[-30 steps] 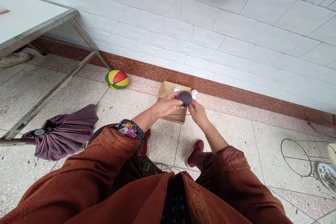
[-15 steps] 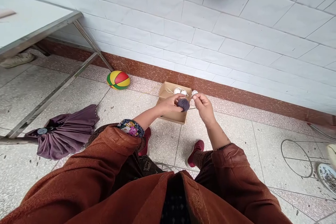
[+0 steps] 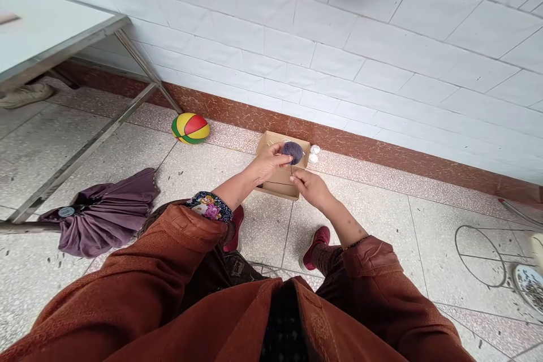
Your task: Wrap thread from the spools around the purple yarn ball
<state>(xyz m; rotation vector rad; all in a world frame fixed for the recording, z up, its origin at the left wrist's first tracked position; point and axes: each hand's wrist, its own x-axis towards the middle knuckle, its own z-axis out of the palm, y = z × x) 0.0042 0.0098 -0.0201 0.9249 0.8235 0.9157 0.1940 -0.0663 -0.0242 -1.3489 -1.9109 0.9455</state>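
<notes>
A ball of dark purple-grey yarn [image 3: 292, 152] is held in my left hand [image 3: 269, 163], thumb and fingers closed around its left side. Just below and to the right, my right hand [image 3: 311, 186] pinches the strand of yarn that leads off the ball. Both hands are over an open cardboard box [image 3: 278, 188] on the floor by the wall. White string shows in the back of the box, mostly hidden by the ball and my left hand. White balls of yarn [image 3: 314, 156] lie against the box's right side.
A multicoloured ball [image 3: 190, 128] rests by the wall near the leg of a metal-framed table [image 3: 127, 110]. On the floor at left lies a folded purple umbrella [image 3: 108, 209]. At right are a wire ring stand [image 3: 479, 255] and a dish of seed husks [image 3: 530, 285].
My left hand has turned and raised the yarn ball slightly. My right hand has come down and left, from beside the box's right edge to just under the ball.
</notes>
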